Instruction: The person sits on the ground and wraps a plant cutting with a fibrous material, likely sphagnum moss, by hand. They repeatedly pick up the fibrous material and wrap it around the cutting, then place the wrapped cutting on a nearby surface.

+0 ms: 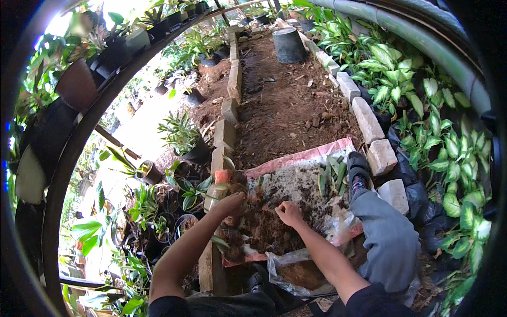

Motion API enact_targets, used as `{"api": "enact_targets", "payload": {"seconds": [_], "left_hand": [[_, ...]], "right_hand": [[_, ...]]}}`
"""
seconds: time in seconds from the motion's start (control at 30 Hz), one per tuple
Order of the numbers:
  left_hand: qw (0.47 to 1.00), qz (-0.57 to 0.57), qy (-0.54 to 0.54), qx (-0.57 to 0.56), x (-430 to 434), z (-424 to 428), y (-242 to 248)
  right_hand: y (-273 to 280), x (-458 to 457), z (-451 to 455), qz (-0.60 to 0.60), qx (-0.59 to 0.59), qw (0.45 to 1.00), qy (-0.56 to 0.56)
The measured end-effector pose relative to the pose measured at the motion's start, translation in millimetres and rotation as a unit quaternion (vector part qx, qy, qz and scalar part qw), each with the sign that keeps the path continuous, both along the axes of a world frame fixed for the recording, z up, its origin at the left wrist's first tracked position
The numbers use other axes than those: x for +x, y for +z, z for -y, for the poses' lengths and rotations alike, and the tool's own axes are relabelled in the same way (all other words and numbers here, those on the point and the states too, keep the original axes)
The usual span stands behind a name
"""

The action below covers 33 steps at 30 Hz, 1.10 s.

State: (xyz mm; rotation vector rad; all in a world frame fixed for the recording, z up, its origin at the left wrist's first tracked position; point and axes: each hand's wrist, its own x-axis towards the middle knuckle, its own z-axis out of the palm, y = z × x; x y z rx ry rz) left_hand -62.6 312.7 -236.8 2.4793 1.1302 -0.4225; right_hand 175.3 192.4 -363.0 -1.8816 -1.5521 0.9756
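My left hand (pixel 235 203) is at the left edge of a flattened sack with a pink border (pixel 295 159), touching or just beside a brown fibrous clump (pixel 238 180). Its fingers are partly hidden, so a grip cannot be made out. My right hand (pixel 290 214) hovers low over loose dark fibre and soil (pixel 263 222), fingers curled; whether it pinches anything is unclear. Variegated leaf cuttings (pixel 336 172) lie on the sack's far right. Closer to me, a clear plastic bag (pixel 303 273) holds brown fibre. A small orange object (pixel 223 176) sits beside the clump.
Concrete blocks (pixel 366 119) edge a soil bed (pixel 285 107) on both sides. An upturned black pot (pixel 290 45) stands at its far end. Potted plants (pixel 190 144) crowd the left, and leafy variegated plants (pixel 455 158) the right. My leg (pixel 384 233) borders the sack.
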Motion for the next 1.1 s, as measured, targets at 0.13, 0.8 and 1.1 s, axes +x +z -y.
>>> {"api": "enact_targets", "payload": {"seconds": [0.13,0.8,1.1], "left_hand": [[0.996,-0.008,-0.008,0.094,15.5,-25.9,-48.2],[0.984,0.155,0.089,0.001,20.6,-53.2,-125.0],[0.948,0.269,0.07,-0.157,23.2,-72.4,-71.9]], "right_hand": [[-15.1,-10.0,-15.4,0.028,0.025,0.998,-0.048],[-29.8,-49.8,-88.1,0.05,-0.08,0.995,-0.042],[-30.0,-20.0,-95.6,-0.281,0.0,0.96,0.008]]}}
